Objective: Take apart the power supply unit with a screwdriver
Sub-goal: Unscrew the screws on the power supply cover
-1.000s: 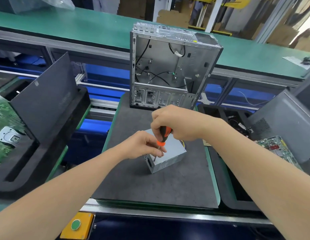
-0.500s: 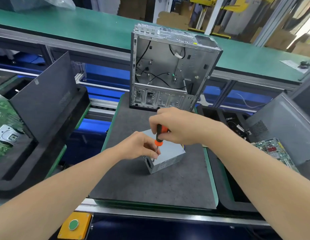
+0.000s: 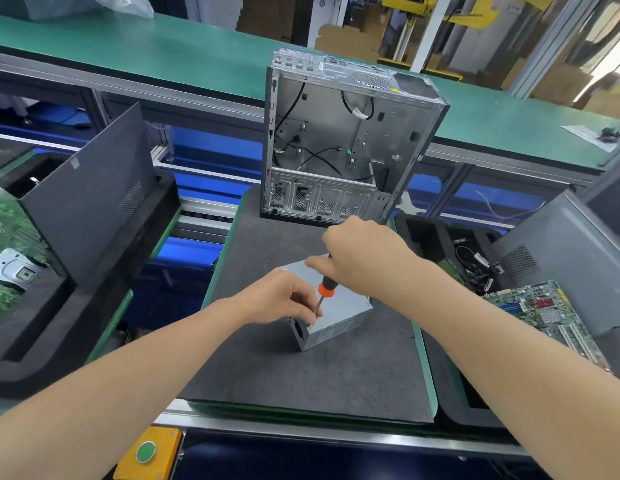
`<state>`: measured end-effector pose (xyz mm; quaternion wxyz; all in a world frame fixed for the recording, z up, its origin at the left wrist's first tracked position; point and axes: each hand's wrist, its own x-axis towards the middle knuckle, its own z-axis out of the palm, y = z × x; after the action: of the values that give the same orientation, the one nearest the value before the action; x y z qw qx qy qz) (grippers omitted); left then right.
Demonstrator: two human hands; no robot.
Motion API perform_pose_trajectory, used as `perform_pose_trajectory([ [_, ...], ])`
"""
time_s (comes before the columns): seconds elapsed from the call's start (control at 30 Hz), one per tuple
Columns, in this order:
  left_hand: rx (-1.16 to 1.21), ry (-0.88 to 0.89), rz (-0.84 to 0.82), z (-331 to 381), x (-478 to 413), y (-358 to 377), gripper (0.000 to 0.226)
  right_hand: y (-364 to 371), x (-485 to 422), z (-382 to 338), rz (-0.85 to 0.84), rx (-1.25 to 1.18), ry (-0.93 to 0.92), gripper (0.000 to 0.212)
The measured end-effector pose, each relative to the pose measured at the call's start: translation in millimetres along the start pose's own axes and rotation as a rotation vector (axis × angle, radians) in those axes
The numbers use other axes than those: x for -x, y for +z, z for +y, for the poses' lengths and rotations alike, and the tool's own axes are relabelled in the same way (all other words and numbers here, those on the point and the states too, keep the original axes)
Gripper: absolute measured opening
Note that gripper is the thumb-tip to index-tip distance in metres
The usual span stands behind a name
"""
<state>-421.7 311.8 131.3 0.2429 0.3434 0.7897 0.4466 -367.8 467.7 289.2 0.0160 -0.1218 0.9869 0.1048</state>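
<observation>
1. Gripping the screwdriver point(image 3: 324, 289) in the right hand point(image 3: 365, 259), tip down at the power supply unit point(image 3: 339, 318).
2. Pinching its shaft with the left hand point(image 3: 284, 297).
3. All on the grey mat point(image 3: 301, 379) mid-frame, below the computer case point(image 3: 339, 133).

One head-worn camera is carrying it all, looking forward and down onto the power supply unit point(image 3: 339, 317) from its near side. It is sitting close, at arm's reach: the left forearm point(image 3: 146, 375) and right forearm point(image 3: 509, 358) are running in from the bottom corners toward the unit. The wide lens is taking in the open computer case point(image 3: 339, 133) just behind the unit, the green bench point(image 3: 163, 53) farther behind, a dark side panel point(image 3: 90, 188) off to its left and a motherboard point(image 3: 544, 313) to its right.
</observation>
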Motion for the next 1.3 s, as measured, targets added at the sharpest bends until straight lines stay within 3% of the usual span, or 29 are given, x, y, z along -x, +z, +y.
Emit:
perform_pose_trajectory([
  [0.13, -0.017, 0.017, 0.003, -4.0, 0.6, -1.8, 0.016, -10.6, 2.6, 21.0, -0.14, -0.233, -0.354, 0.008],
  [0.3, -0.06, 0.05, 0.004, -4.7, 0.7, 0.8, 0.009, -18.5, 2.6, 28.2, -0.186, -0.292, -0.527, 0.051],
  [0.4, -0.066, 0.052, 0.007, -4.8, -0.2, 2.0, 0.013, -14.8, 5.3, 25.2, -0.159, -0.364, -0.405, 0.036],
  [0.47, -0.059, 0.031, 0.013, -6.2, -0.7, 1.9, 0.015, -10.6, 6.9, 19.6, -0.024, -0.24, -0.24, 0.023],
  [0.57, -0.047, 0.024, 0.007, -8.5, -1.8, 1.9, 0.014, -6.8, 7.8, 3.5, 0.075, -0.061, 0.026, 0.061],
  [0.63, -0.042, 0.021, -0.021, -8.2, -3.3, 1.1, 0.012, -6.3, 4.1, -3.1, 0.058, -0.083, 0.127, 0.072],
  [0.7, -0.033, 0.017, -0.049, -7.2, -4.3, -1.9, 0.011, -6.0, 0.1, 0.3, -0.008, -0.118, 0.091, 0.063],
  [0.83, 0.087, 0.006, -0.044, -10.2, -2.3, -4.5, 0.026, -15.3, 0.5, 21.8, -0.163, -0.262, -0.234, 0.011],
  [0.93, 0.177, 0.006, -0.022, -12.6, -0.7, -0.6, 0.025, -18.5, 1.0, 28.3, -0.224, -0.32, -0.414, 0.03],
  [1.0, 0.173, 0.0, -0.019, -12.4, -1.2, 0.2, 0.02, -18.9, 1.0, 25.1, -0.219, -0.338, -0.424, 0.04],
  [1.07, 0.136, 0.0, -0.016, -10.6, -2.4, -0.1, 0.02, -14.8, 2.2, 23.1, -0.208, -0.35, -0.396, 0.039],
  [1.13, 0.117, 0.001, -0.012, -9.4, -3.5, 0.2, 0.028, -10.6, 4.2, 17.4, -0.127, -0.279, -0.261, 0.011],
  [1.23, 0.129, -0.009, -0.013, -10.7, -4.1, 2.2, 0.028, -4.1, 3.9, 1.6, 0.021, -0.039, 0.06, 0.053],
  [1.3, 0.128, -0.013, -0.015, -11.7, -3.6, 2.3, 0.02, -1.5, 2.7, -5.6, 0.021, -0.029, 0.119, 0.057],
])
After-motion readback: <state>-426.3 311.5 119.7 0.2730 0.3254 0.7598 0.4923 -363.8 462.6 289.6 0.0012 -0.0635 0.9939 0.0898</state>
